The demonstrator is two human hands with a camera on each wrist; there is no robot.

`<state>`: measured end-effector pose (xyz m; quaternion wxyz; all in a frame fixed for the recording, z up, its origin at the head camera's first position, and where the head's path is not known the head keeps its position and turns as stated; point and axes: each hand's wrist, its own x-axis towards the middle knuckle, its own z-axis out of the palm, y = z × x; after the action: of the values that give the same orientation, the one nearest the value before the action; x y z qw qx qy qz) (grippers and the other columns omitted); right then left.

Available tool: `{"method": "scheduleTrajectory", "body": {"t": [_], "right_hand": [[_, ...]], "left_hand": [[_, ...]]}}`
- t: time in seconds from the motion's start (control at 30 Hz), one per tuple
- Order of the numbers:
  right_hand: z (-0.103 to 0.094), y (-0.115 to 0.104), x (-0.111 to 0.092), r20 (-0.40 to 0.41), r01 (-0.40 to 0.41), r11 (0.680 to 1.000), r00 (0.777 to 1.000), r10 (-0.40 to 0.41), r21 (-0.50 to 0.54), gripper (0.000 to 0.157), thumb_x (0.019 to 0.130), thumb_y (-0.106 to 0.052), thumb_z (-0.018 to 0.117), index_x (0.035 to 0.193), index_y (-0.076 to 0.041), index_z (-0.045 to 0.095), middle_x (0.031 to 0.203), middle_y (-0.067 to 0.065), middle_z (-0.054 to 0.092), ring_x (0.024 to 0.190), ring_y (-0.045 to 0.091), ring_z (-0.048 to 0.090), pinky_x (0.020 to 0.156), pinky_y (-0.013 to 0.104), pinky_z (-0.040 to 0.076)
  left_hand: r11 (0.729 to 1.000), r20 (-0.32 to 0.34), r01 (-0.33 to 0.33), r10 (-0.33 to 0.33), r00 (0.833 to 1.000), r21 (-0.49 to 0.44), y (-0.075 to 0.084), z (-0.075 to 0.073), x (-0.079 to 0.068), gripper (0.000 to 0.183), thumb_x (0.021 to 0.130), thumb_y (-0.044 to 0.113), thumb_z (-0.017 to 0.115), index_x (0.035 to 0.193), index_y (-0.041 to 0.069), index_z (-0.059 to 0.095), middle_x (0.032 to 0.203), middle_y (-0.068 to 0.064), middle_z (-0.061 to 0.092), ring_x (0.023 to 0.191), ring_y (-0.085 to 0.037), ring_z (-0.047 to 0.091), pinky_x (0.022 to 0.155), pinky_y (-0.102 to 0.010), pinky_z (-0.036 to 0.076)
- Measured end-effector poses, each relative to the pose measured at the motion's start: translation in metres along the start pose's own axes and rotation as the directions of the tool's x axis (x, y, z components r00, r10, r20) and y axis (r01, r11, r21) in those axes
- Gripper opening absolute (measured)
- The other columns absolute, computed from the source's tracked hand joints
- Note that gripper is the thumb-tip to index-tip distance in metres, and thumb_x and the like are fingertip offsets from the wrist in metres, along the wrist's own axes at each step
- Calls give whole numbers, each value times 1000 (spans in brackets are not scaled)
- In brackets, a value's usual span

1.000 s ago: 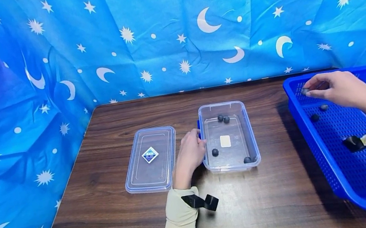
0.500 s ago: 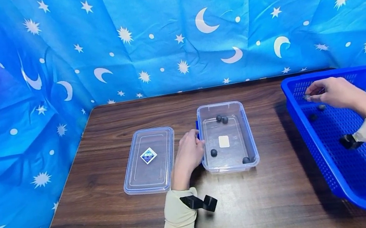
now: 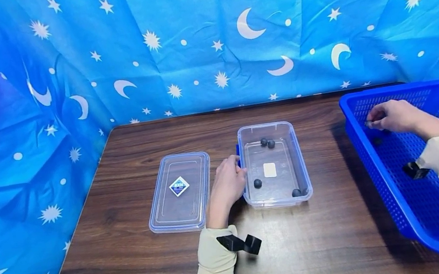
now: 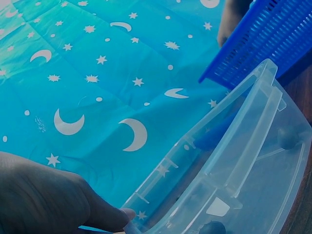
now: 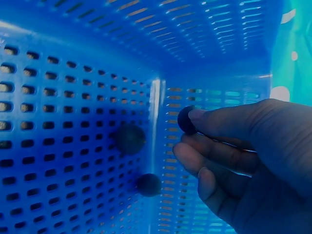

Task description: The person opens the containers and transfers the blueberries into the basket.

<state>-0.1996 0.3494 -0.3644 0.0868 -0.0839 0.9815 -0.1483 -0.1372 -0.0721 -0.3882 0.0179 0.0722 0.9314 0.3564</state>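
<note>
Steadying the clear box (image 3: 263, 132) is, I judge, why my left hand (image 3: 230, 183) sits at its latch side, thumb at the rim and fingers bent against the outer wall in a narrow grip. How far those fingers wrap round I can't fairly say; the left wrist view cuts most of them off. The lid (image 3: 180, 206) lies flat on the table (image 3: 128, 264), to the left of that hand, which leaves the box's mouth uncovered. A blue basket (image 3: 436, 208) stands at the far right, well apart from the box, so my right hand (image 3: 401, 117) can reach down into it without crossing the other arm. Thumb and a finger there are narrowed on one dark ball (image 5: 185, 120), pinched near the basket wall, the remaining fingers curling loosely below. Two more balls (image 5: 130, 139) rest in the basket close by. Other dark balls (image 3: 257, 183) lie loose on the box floor.
</note>
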Motion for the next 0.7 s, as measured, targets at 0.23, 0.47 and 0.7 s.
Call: {"method": "scheduleTrajectory", "body": {"t": [0.23,0.47,0.7], "right_hand": [[5,5,3,25,8,1000,1000,-8,-19,16,85,-8,63,94,5,65,91,23,66,89,43,58,79,57,42],[9,8,5,31,37,997,999,-35,-66,12,82,-8,66,88,3,67,84,18,67,81,34,60,75,51,43],[13,9,6,43,27,998,999,-25,-61,12,83,-7,65,88,5,66,82,19,67,79,34,60,73,51,43]], "left_hand": [[1000,4,3,-3,1000,-6,1,0,0,35,94,11,58,126,-3,54,89,-8,56,91,-26,56,86,-40,47],[1000,3,4,-4,1000,-8,-1,1,1,35,94,11,58,125,-2,55,89,-8,56,92,-26,56,87,-41,47],[1000,-6,-8,8,1000,1,-1,0,0,34,94,11,58,124,-3,55,89,-8,57,92,-26,56,86,-40,47]]}}
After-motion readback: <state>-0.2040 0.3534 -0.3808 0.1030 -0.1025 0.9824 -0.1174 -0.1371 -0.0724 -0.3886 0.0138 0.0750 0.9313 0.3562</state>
